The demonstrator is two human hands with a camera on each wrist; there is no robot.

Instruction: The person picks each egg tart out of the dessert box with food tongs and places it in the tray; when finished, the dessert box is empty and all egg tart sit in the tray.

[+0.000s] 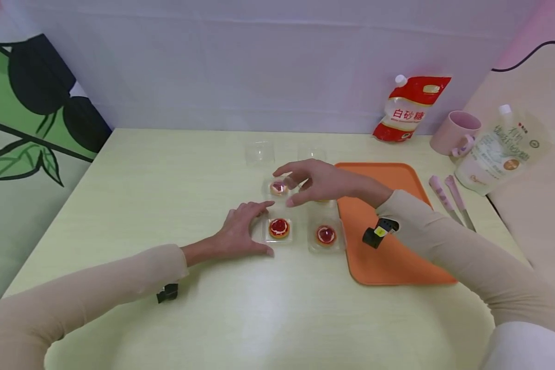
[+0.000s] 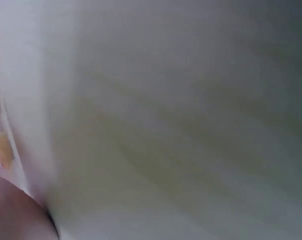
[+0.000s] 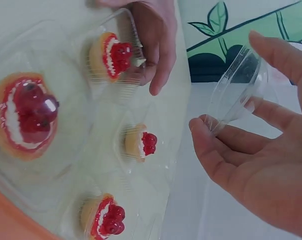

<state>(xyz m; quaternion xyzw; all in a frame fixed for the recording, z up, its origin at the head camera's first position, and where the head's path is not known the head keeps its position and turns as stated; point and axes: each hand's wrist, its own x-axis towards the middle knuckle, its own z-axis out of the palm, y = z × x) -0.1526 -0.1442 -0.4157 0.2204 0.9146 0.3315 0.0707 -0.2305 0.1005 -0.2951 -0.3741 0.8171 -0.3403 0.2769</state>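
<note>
My right hand (image 1: 316, 180) pinches a clear plastic lid (image 3: 238, 90) between thumb and fingers, above the table. Below it, the far-left tart (image 1: 278, 188) shows through clear plastic. Beside the near-left tart (image 1: 279, 228), my left hand (image 1: 240, 231) rests with thumb and forefinger spread around its clear base (image 3: 133, 30); whether it touches the base I cannot tell. This tart has red fruit and white cream and appears uncovered. A clear cover sits over the near-right tart (image 1: 326, 235). My right hand partly hides the far-right tart (image 1: 322, 200) in the head view.
Two clear plastic pieces (image 1: 260, 153) stand at the back. An orange tray (image 1: 398, 262) lies to the right. Past it are two pink-handled utensils (image 1: 439, 192), a pink mug (image 1: 450, 133), a red sugar pouch (image 1: 404, 113) and a pale pouch (image 1: 499, 154).
</note>
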